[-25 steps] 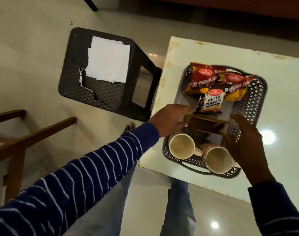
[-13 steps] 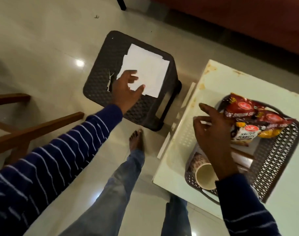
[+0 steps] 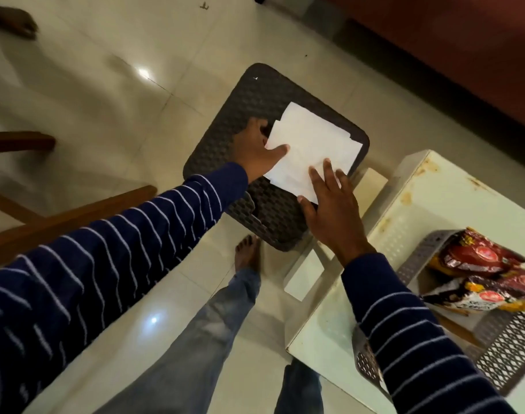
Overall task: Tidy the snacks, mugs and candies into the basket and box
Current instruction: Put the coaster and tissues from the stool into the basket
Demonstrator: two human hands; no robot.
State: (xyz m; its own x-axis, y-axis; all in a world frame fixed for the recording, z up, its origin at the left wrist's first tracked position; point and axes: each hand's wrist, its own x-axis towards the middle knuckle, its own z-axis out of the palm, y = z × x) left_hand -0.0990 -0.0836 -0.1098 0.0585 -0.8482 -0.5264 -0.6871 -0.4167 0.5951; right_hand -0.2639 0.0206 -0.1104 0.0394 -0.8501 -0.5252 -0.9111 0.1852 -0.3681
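Note:
A grey mesh basket [image 3: 494, 357] stands on the white table [image 3: 404, 234] at the right. Red snack packets [image 3: 476, 258] and a peanut packet [image 3: 479, 300] lie in it. My right sleeve hides the mugs. Both hands are away from the basket, over a dark woven stool [image 3: 255, 97] left of the table. A white sheet of paper [image 3: 312, 144] lies on the stool. My left hand [image 3: 256, 150] pinches the sheet's left edge, thumb on top. My right hand [image 3: 330, 204] rests flat with spread fingers on the sheet's near corner.
A wooden chair frame [image 3: 76, 216] stands at the left. My legs and one bare foot [image 3: 246, 252] are on the tiled floor below the stool. Another person's foot [image 3: 13, 23] shows at the top left. Reddish-brown furniture [image 3: 449, 55] runs along the top right.
Both hands left the basket and went left to the stool. The left hand took the paper's edge, then the right hand came onto the paper. The view swung left.

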